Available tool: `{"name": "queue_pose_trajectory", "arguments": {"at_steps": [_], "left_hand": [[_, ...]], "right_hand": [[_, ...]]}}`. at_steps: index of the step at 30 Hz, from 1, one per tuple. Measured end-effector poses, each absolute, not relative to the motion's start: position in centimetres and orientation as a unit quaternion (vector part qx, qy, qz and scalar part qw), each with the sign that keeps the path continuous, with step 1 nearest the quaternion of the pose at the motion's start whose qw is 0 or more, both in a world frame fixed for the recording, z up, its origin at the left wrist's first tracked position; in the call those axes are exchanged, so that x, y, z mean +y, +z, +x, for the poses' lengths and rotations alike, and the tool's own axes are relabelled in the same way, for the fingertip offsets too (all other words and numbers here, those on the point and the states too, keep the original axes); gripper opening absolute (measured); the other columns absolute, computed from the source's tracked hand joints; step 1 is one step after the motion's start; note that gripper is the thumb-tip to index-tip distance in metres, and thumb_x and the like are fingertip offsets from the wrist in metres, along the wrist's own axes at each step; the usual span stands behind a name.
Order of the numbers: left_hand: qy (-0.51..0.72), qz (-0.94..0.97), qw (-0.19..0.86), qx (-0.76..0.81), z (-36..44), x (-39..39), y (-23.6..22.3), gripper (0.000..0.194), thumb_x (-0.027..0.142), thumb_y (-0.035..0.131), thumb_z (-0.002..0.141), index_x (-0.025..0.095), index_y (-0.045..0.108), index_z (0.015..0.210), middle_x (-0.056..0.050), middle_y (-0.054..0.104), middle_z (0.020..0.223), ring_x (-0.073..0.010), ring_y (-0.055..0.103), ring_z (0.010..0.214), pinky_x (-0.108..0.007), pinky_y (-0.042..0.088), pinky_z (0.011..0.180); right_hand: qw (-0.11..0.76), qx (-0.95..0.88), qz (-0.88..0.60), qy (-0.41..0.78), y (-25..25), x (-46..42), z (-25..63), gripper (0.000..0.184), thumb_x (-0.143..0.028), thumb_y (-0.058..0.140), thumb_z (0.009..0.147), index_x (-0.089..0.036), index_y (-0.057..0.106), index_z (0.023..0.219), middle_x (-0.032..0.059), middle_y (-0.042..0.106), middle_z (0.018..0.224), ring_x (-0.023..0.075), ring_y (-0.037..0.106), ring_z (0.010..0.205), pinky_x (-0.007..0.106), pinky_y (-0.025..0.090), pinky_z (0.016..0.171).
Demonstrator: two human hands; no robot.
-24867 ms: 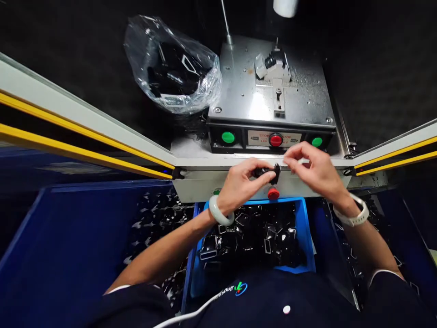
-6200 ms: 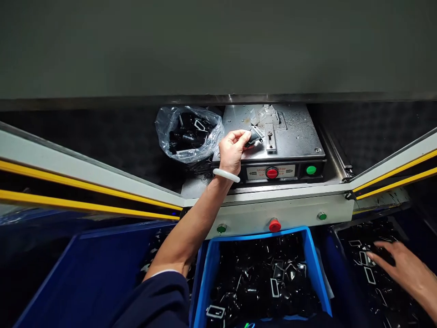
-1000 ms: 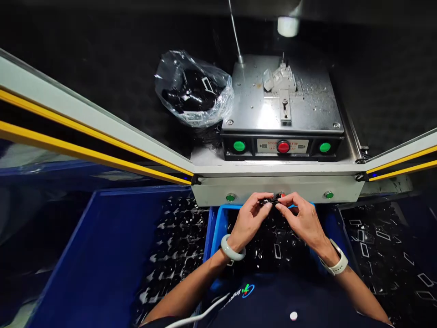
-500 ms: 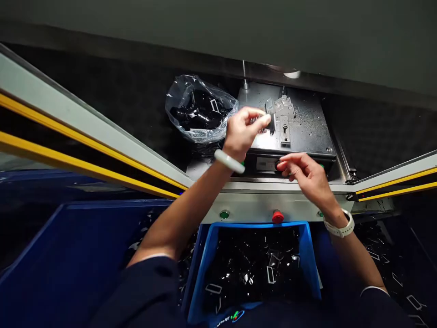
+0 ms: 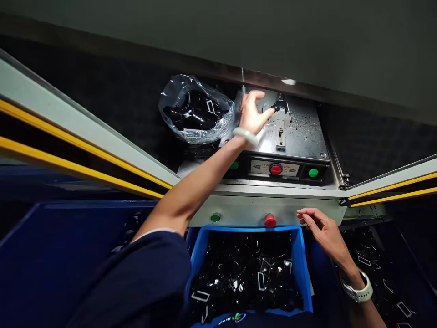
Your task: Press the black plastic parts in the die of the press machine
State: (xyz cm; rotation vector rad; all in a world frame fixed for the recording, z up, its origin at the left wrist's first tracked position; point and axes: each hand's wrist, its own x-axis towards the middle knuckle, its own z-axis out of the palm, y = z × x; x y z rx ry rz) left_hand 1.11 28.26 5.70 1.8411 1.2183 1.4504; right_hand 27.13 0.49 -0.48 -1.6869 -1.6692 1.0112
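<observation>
My left hand (image 5: 253,114) is over the metal plate, its thumb and fingers spread apart and nothing gripped. The thumb tip is at the end of a black plastic part (image 5: 282,107), which sits in the metal fixture (image 5: 280,130). Whether the thumb touches the part, I cannot tell. Low on the right, my right hand (image 5: 322,230) hangs loosely before the pale front panel, fingers slightly bent and apart, holding nothing I can see. A red push button (image 5: 270,221) stands on the panel to its left.
A clear plastic bag (image 5: 196,111) of black parts stands left of the plate. A blue bin (image 5: 303,259) full of black parts is below the panel. The control box has a red button (image 5: 276,169) and a green button (image 5: 313,173). Yellow-striped side posts (image 5: 85,148) flank the opening.
A black part that was in my left hand now lies in the fixture, and the fingers have spread. My right hand has moved down from the control box to the front panel.
</observation>
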Motion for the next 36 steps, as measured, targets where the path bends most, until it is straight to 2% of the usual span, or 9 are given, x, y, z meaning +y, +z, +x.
{"name": "queue_pose_trajectory", "arguments": {"at_steps": [2,4,9,15,20,25,29,32,36], "left_hand": [[0.548,0.652,0.202,0.484,-1.2,21.5,3.8,0.022,0.020,0.070,0.095,0.004,0.070,0.110,-0.009,0.071,0.120,-0.0160,0.066,0.111,-0.030,0.050,0.096],[0.534,0.671,0.168,0.487,-3.7,14.2,1.1,0.012,0.018,0.066,0.098,0.014,0.075,0.104,-0.005,0.073,0.107,-0.0141,0.067,0.094,-0.028,0.054,0.085],[0.421,0.677,0.216,0.564,-9.0,2.9,-6.3,0.018,0.032,0.063,0.099,0.022,0.077,0.104,-0.005,0.071,0.100,-0.0162,0.065,0.079,-0.029,0.055,0.073],[0.283,0.729,0.235,0.577,-13.1,3.1,-9.3,0.039,0.046,0.071,0.092,0.029,0.075,0.127,-0.009,0.059,0.129,-0.0186,0.062,0.082,-0.038,0.059,0.084],[0.256,0.735,0.232,0.583,-13.2,3.1,-8.6,0.036,0.036,0.068,0.094,0.032,0.074,0.129,-0.008,0.057,0.131,-0.0169,0.063,0.080,-0.035,0.058,0.079],[0.265,0.713,0.188,0.621,-12.0,2.3,-8.8,0.034,0.029,0.070,0.091,0.029,0.075,0.125,-0.009,0.057,0.134,-0.0180,0.061,0.079,-0.041,0.056,0.088],[0.281,0.691,0.186,0.639,-10.8,1.1,-8.6,0.039,0.025,0.069,0.091,0.025,0.071,0.130,-0.011,0.053,0.140,-0.0238,0.064,0.098,-0.046,0.054,0.099],[0.323,0.688,0.198,0.618,-8.7,-0.5,-7.9,0.029,0.024,0.064,0.096,0.022,0.071,0.124,-0.012,0.059,0.129,-0.0283,0.060,0.117,-0.046,0.051,0.106],[0.253,0.751,0.379,0.477,-5.2,-3.0,-8.3,0.020,0.029,0.054,0.104,0.024,0.073,0.110,-0.008,0.068,0.107,-0.0230,0.066,0.098,-0.037,0.052,0.092]], "right_hand": [[0.281,-0.637,-0.651,0.302,-2.5,-0.3,28.4,0.031,-0.048,0.056,0.105,-0.027,0.076,0.116,0.0077,0.076,0.119,0.0252,0.073,0.105,0.041,0.058,0.089],[0.285,-0.649,-0.671,0.217,-4.5,-0.7,29.5,0.028,-0.044,0.057,0.104,-0.026,0.075,0.115,0.0094,0.074,0.120,0.0284,0.069,0.113,0.046,0.055,0.098],[0.272,-0.672,-0.675,0.138,-7.3,-0.7,31.8,0.022,-0.034,0.056,0.102,-0.023,0.074,0.109,0.0114,0.073,0.114,0.0302,0.065,0.111,0.049,0.052,0.100],[0.218,-0.726,-0.628,0.178,-6.1,0.4,33.5,0.027,-0.020,0.052,0.096,-0.025,0.075,0.107,0.0074,0.077,0.109,0.0278,0.066,0.107,0.045,0.052,0.096],[0.204,-0.716,-0.646,0.167,-6.0,0.8,33.4,0.029,-0.016,0.049,0.094,-0.025,0.075,0.101,0.0070,0.077,0.103,0.0270,0.066,0.101,0.043,0.052,0.092],[0.191,-0.710,-0.665,0.127,-6.1,0.7,32.7,0.027,-0.016,0.049,0.096,-0.024,0.074,0.098,0.0086,0.075,0.101,0.0279,0.063,0.099,0.043,0.050,0.091],[0.197,-0.714,-0.665,0.092,-6.1,-0.3,31.7,0.028,-0.014,0.048,0.099,-0.022,0.073,0.107,0.0093,0.073,0.112,0.0285,0.060,0.109,0.043,0.049,0.099],[0.192,-0.728,-0.652,0.090,-5.9,-1.9,29.3,0.027,-0.016,0.049,0.102,-0.022,0.073,0.115,0.0108,0.071,0.119,0.0291,0.059,0.115,0.045,0.049,0.103],[0.098,-0.774,-0.596,0.191,-7.1,-4.4,24.6,0.029,-0.018,0.045,0.108,-0.025,0.071,0.118,0.0101,0.072,0.117,0.0262,0.063,0.112,0.040,0.054,0.097]]}}
